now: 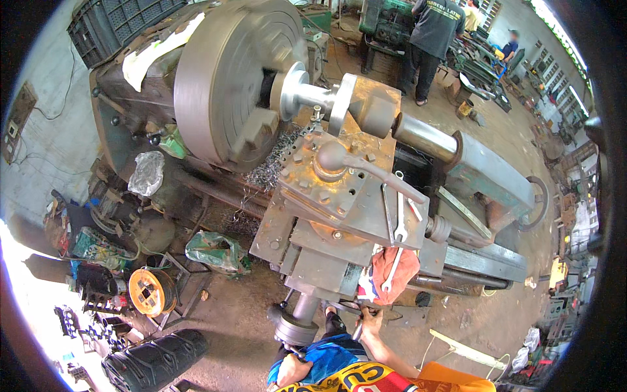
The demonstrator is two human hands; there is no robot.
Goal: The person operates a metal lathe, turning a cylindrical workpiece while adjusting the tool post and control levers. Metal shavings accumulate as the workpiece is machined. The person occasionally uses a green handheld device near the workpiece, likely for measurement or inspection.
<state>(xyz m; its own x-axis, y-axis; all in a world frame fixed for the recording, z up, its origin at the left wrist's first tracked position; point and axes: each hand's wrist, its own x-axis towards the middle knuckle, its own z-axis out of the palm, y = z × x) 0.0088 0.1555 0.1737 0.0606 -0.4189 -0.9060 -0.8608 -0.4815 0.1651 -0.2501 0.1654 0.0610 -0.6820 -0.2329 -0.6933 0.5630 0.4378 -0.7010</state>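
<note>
My left hand (pixel 292 370) is at the lower edge, its fingers closed on the small handle (pixel 295 351) of a lathe's round handwheel (pixel 297 330). To its right, my right hand (pixel 371 321) is closed on a metal lever (pixel 357 330) below the carriage. Up ahead, the big chuck (pixel 225 85) is blurred as if spinning, with a shiny round workpiece (pixel 312 95) between it and the tailstock (pixel 493 171). The cutting tool (pixel 317 112) on the tool post (pixel 320 186) stands close to the workpiece. The tool post's ball-ended clamping handle (pixel 375 171) points right.
Spanners (pixel 400 222) and a red cloth (pixel 405 266) lie on the carriage. Metal shavings (pixel 271 163) gather under the chuck. An orange cable reel (pixel 147 292), green bag (pixel 215 251) and black ribbed container (pixel 153 359) are on the left floor. A person (pixel 431 39) stands behind the tailstock.
</note>
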